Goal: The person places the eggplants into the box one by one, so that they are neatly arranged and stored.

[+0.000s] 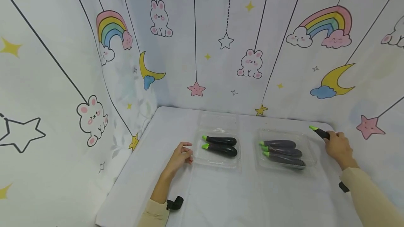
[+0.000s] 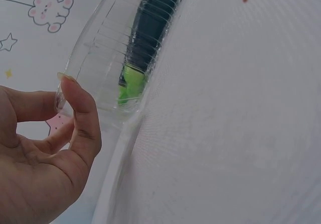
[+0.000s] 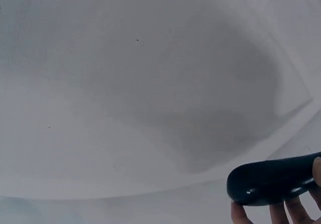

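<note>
My left hand is at the left edge of an open clear plastic box, thumb and finger pinching its rim in the left wrist view. Inside lie two dark eggplants, an upper eggplant and a lower eggplant, with green stem ends pointing left. My right hand, at the table's far right, grips another eggplant whose green end points away to the left. In the right wrist view, fingers are wrapped about that dark, glossy eggplant, its rounded end showing.
Between the hands stands a second clear plastic box with three eggplants seen through clear plastic. The first box's clear flap lies toward the back. A patterned curtain rises behind the white table.
</note>
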Action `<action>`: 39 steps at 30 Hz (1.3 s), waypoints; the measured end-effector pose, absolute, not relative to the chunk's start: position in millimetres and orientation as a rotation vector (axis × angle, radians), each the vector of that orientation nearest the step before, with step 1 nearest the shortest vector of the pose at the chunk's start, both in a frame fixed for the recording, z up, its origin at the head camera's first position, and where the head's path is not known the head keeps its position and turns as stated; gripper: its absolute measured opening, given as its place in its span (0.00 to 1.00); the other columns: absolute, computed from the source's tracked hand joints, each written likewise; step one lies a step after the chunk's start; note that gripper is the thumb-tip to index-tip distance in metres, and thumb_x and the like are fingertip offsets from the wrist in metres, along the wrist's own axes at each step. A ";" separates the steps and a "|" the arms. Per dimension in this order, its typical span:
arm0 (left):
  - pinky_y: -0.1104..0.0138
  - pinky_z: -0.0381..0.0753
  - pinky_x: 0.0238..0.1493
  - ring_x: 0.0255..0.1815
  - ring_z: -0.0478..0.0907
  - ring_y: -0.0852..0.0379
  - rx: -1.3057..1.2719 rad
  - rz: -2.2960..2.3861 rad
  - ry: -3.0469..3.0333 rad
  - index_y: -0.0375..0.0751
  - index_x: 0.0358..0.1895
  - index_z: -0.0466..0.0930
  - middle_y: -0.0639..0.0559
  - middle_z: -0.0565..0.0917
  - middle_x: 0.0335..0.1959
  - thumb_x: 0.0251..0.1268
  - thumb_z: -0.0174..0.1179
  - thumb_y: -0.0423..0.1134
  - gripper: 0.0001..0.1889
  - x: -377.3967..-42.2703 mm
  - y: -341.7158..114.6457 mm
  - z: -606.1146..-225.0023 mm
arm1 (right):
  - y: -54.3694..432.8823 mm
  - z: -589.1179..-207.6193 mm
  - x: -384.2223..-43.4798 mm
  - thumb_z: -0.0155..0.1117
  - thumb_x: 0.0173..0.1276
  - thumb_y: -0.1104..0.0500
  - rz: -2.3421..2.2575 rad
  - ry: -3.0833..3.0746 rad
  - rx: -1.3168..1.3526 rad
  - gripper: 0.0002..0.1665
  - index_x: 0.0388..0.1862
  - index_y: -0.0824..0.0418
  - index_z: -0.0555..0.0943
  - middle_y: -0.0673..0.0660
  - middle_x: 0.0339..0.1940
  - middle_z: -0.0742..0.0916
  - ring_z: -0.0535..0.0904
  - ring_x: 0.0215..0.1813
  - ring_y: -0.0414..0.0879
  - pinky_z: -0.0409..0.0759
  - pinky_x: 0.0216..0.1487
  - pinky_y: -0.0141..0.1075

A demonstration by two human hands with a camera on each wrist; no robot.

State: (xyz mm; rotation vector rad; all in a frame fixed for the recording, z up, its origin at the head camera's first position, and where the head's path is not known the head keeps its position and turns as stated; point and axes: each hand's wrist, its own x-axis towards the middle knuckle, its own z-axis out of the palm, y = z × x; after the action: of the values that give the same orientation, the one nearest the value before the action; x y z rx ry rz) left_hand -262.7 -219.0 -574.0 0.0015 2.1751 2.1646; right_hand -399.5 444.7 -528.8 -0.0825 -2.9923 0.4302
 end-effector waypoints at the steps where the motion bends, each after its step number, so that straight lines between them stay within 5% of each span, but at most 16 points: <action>1: 0.65 0.87 0.37 0.34 0.82 0.53 0.004 2.165 2.175 0.29 0.72 0.65 0.37 0.78 0.44 0.80 0.54 0.31 0.22 -262.9 -218.7 -573.8 | 444.6 -527.3 -399.3 0.49 0.82 0.60 0.431 -2.976 -0.075 0.28 0.72 0.76 0.60 0.87 0.64 0.61 0.63 0.58 0.85 0.73 0.43 0.77; 26: 0.66 0.86 0.35 0.33 0.81 0.54 0.033 2.180 2.169 0.28 0.71 0.65 0.39 0.78 0.43 0.79 0.55 0.32 0.23 -263.0 -220.0 -576.9 | 402.4 -488.9 -387.7 0.49 0.86 0.55 0.498 -2.648 0.104 0.32 0.81 0.66 0.61 0.83 0.65 0.68 0.66 0.60 0.82 0.68 0.51 0.76; 39: 0.66 0.85 0.35 0.33 0.81 0.54 0.013 2.182 2.153 0.28 0.70 0.65 0.38 0.78 0.44 0.78 0.55 0.30 0.23 -262.8 -219.4 -575.2 | 364.5 -471.6 -375.1 0.52 0.84 0.57 0.566 -2.550 0.190 0.29 0.78 0.69 0.65 0.81 0.64 0.71 0.69 0.60 0.79 0.69 0.49 0.74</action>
State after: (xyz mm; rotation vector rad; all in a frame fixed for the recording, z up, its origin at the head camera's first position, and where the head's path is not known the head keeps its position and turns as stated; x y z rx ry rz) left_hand -262.8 -219.4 -575.2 0.0131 2.1529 2.1818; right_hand -375.1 364.5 -471.6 0.1901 -2.5499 0.5658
